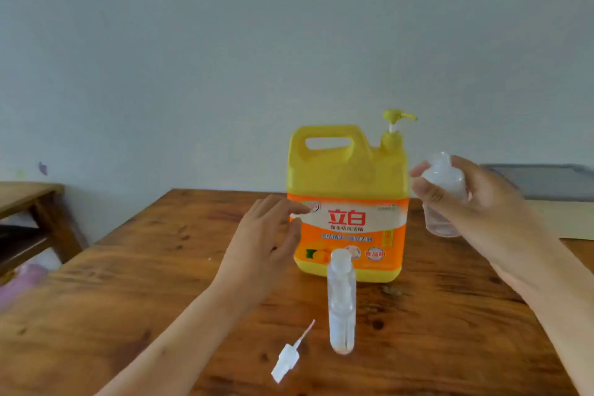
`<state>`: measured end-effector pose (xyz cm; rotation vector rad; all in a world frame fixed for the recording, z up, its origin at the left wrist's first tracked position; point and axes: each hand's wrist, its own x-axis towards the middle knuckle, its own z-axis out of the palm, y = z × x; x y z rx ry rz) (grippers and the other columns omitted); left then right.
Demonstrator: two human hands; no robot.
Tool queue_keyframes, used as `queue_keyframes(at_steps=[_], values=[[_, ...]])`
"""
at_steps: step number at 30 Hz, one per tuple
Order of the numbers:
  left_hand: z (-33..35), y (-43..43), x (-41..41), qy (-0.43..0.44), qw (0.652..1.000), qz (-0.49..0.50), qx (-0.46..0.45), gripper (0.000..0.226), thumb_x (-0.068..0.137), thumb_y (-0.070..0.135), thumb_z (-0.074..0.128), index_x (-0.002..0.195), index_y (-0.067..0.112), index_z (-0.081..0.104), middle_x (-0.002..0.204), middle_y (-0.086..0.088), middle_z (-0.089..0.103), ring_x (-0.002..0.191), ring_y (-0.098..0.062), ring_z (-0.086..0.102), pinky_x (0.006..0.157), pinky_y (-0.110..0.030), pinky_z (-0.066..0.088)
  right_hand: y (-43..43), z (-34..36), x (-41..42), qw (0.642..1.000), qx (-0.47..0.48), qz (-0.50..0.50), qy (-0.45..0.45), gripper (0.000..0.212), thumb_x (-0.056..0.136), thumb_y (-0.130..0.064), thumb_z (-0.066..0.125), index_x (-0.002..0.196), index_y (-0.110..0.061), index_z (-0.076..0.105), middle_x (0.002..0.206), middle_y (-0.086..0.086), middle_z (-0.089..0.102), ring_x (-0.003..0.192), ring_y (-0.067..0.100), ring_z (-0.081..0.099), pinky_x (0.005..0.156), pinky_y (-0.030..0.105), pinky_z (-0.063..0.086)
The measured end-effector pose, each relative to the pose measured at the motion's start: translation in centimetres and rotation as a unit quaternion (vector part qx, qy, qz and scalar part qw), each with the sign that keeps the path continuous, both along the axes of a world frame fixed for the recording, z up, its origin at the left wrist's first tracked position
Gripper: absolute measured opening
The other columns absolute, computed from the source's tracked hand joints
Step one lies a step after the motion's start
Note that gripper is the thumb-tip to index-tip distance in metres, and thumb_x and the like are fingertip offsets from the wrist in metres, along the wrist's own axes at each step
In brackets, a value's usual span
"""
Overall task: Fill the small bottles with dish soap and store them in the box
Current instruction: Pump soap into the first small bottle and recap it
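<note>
Two small bottles, one dish soap jug (347, 177)

Held bottle (442, 202): clear, gripped aloft by right hand (475, 202), right of jug.
Standing bottle (341, 302): on wooden table (128, 299), before jug.
Spray cap (286, 362): lay alongside.
Left hand (266, 235): fingers relaxed, at jug's label.

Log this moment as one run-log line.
right hand: holds small bottle | left hand: open, by soap jug | spray cap: on table

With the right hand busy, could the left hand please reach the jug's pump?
Probably yes: the left hand is open at the front of the jug, and nothing covers the pump on top.
</note>
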<state>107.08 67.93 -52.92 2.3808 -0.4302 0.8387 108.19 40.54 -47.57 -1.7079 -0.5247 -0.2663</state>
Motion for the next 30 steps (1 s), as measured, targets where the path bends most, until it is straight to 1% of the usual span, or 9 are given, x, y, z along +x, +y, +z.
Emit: queue_keyframes(at_steps=[4, 8, 10, 14, 16, 19, 23, 25, 30], values=[[-5.1, 4.0, -3.4, 0.16, 0.986, 0.041, -0.033, 0.02, 0.094, 0.034, 0.055, 0.112, 0.035, 0.062, 0.108, 0.023, 0.058, 0.099, 0.005, 0.054, 0.084, -0.023, 0.048, 1.0, -6.1, -3.3, 0.997, -0.049, -0.002, 0.065, 0.035, 0.076, -0.048, 0.07, 0.105, -0.029, 0.062, 0.057, -0.003, 0.049, 0.05, 0.017, 0.046, 0.047, 0.024, 0.038], [-8.8, 3.1, -6.3, 0.235, 0.97, 0.058, 0.011, 0.044, 0.074, 0.074, 0.053, 0.105, 0.042, 0.057, 0.096, 0.024, 0.056, 0.087, 0.008, 0.054, 0.073, -0.018, 0.049, 1.5, -11.8, -6.0, 0.99, -0.055, -0.018, 0.131, 0.039, 0.072, -0.048, 0.074, 0.107, -0.036, 0.064, 0.062, 0.0, 0.058, 0.058, 0.016, 0.056, 0.064, 0.032, 0.044], [-10.1, 1.9, -7.2, 0.254, 0.965, 0.061, 0.036, 0.049, 0.07, 0.078, 0.054, 0.103, 0.042, 0.055, 0.095, 0.024, 0.053, 0.086, 0.006, 0.053, 0.071, -0.017, 0.049, 1.9, -13.8, -7.0, 0.985, -0.061, -0.006, 0.16, 0.046, 0.068, -0.05, 0.077, 0.11, -0.038, 0.064, 0.068, -0.001, 0.062, 0.064, 0.018, 0.061, 0.07, 0.034, 0.047], [-11.2, 0.6, -8.0, 0.249, 0.964, 0.074, 0.051, 0.025, 0.085, 0.048, 0.066, 0.107, 0.036, 0.062, 0.102, 0.02, 0.05, 0.089, 0.0, 0.051, 0.071, -0.009, 0.039, 3.1, -15.7, -8.2, 0.98, -0.105, -0.013, 0.171, 0.046, 0.062, -0.054, 0.078, 0.106, -0.048, 0.064, 0.09, -0.013, 0.068, 0.081, 0.002, 0.068, 0.061, 0.009, 0.05], [-10.9, 0.6, -8.3, 0.243, 0.965, 0.08, 0.05, 0.025, 0.09, 0.037, 0.065, 0.115, 0.032, 0.065, 0.106, 0.017, 0.053, 0.091, 0.0, 0.052, 0.076, -0.009, 0.038, 3.0, -16.1, -8.4, 0.977, -0.139, -0.037, 0.154, 0.048, 0.063, -0.059, 0.075, 0.108, -0.052, 0.06, 0.1, -0.026, 0.065, 0.088, -0.002, 0.066, 0.068, 0.013, 0.051], [-9.0, 1.1, -9.7, 0.242, 0.965, 0.084, 0.049, 0.033, 0.092, 0.035, 0.063, 0.125, 0.034, 0.062, 0.112, 0.019, 0.057, 0.096, 0.002, 0.054, 0.076, -0.008, 0.038, 3.1, -16.4, -8.7, 0.976, -0.143, -0.048, 0.155, 0.049, 0.066, -0.06, 0.074, 0.11, -0.053, 0.057, 0.106, -0.024, 0.064, 0.093, 0.003, 0.067, 0.083, 0.028, 0.055], [-5.0, 1.0, -11.7, 0.237, 0.97, 0.057, -0.007, 0.027, 0.076, 0.047, 0.074, 0.101, 0.045, 0.063, 0.093, 0.029, 0.067, 0.087, 0.01, 0.061, 0.063, -0.004, 0.045, 3.2, -16.7, -8.9, 0.976, -0.153, -0.073, 0.137, 0.048, 0.073, -0.049, 0.075, 0.116, -0.049, 0.054, 0.112, -0.022, 0.063, 0.103, -0.006, 0.06, 0.083, 0.015, 0.048], [-2.9, -0.1, -12.3, 0.197, 0.979, 0.028, -0.033, 0.022, 0.071, 0.045, 0.076, 0.09, 0.043, 0.065, 0.089, 0.031, 0.067, 0.084, 0.007, 0.064, 0.065, -0.002, 0.045, 3.2, -16.8, -9.0, 0.976, -0.163, -0.075, 0.125, 0.046, 0.076, -0.045, 0.074, 0.117, -0.046, 0.054, 0.11, -0.023, 0.063, 0.103, -0.008, 0.059, 0.08, 0.007, 0.046], [-0.8, -3.5, -11.8, 0.139, 0.988, -0.048, -0.042, 0.027, 0.075, 0.028, 0.078, 0.099, 0.039, 0.071, 0.097, 0.022, 0.067, 0.081, -0.006, 0.062, 0.071, -0.009, 0.046, 3.5, -16.8, -9.1, 0.977, -0.168, -0.073, 0.105, 0.038, 0.079, -0.043, 0.073, 0.112, -0.042, 0.055, 0.103, -0.023, 0.064, 0.1, -0.008, 0.06, 0.077, 0.003, 0.044]])
